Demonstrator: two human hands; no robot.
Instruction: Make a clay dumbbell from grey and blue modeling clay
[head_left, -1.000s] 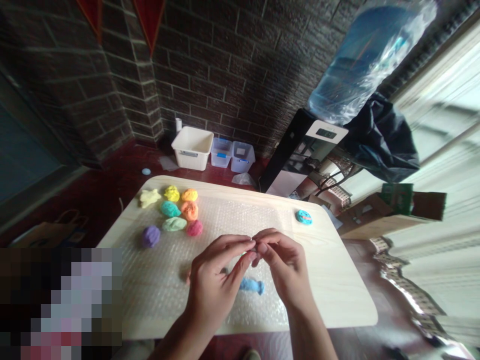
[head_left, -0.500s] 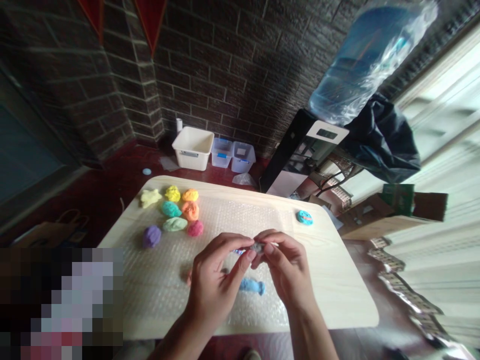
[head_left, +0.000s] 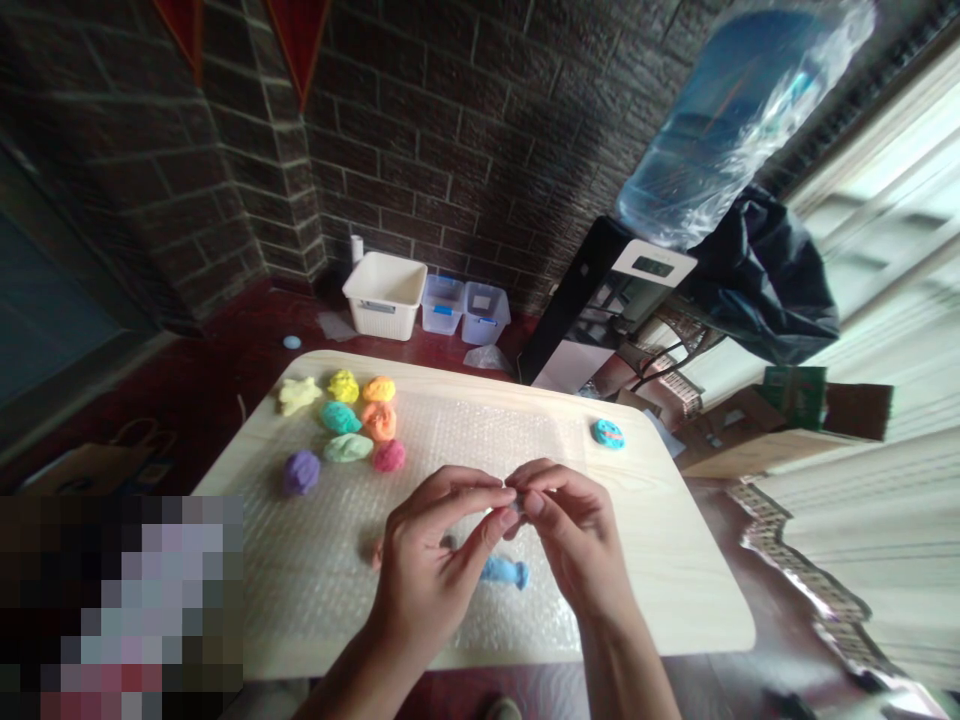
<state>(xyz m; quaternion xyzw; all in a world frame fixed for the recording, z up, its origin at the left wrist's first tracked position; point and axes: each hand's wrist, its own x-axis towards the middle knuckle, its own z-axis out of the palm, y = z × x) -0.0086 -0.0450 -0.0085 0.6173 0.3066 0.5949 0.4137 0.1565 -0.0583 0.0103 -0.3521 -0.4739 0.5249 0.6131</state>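
Above the middle of the table, my left hand (head_left: pixel 431 540) and my right hand (head_left: pixel 579 535) meet fingertip to fingertip. Between their thumbs and fingers they pinch a small piece of grey clay (head_left: pixel 517 503), mostly covered by the fingertips. Below the hands a blue clay roll (head_left: pixel 504 572) lies on the bubble wrap (head_left: pixel 480 425), its left end hidden behind my left hand. A brownish-orange lump (head_left: pixel 376 553) peeks out at the left of that hand. A blue round clay piece with a reddish stripe (head_left: pixel 608 433) rests at the table's right.
Several coloured clay lumps, among them a purple one (head_left: pixel 301 472), a pink one (head_left: pixel 388 456) and an orange one (head_left: pixel 379 420), lie at the left of the table (head_left: pixel 675 560). Behind the table stand a white bin (head_left: pixel 386 312), clear boxes (head_left: pixel 442 305) and a water dispenser (head_left: pixel 577 325).
My fingertips have closed further over the grey clay, so less of it shows. Both hands stay in nearly the same place.
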